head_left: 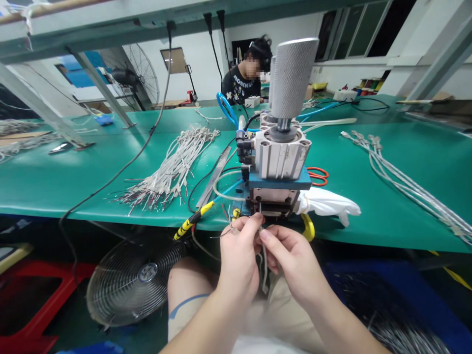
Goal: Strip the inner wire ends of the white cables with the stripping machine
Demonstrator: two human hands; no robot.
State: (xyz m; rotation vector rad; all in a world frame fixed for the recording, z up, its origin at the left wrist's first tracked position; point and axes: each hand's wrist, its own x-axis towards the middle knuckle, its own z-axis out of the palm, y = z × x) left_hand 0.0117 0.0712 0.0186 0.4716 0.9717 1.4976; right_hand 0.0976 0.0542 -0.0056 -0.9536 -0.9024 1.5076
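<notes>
Just in front of a small pneumatic press (pixel 279 160), my two hands meet at the table edge. Between them is a thin grey-white cable (pixel 264 275), its lower part hanging down from my fingers. My left hand (pixel 239 255) pinches the cable near its upper end, where thin wires point up toward the press opening. More loose wire ends stick out beside the left index finger. My right hand (pixel 291 253) has thumb and fingers closed on the same cable, just below. The exact grip point is partly hidden by the fingers.
A pile of white cables (pixel 173 169) with bared wires lies left, beside a steel ruler (pixel 214 177). Right of the press are orange-handled scissors (pixel 318 176), a white cloth (pixel 328 202) and longer cables (pixel 405 189). A fan (pixel 134 280) stands below; a person (pixel 245 78) sits opposite.
</notes>
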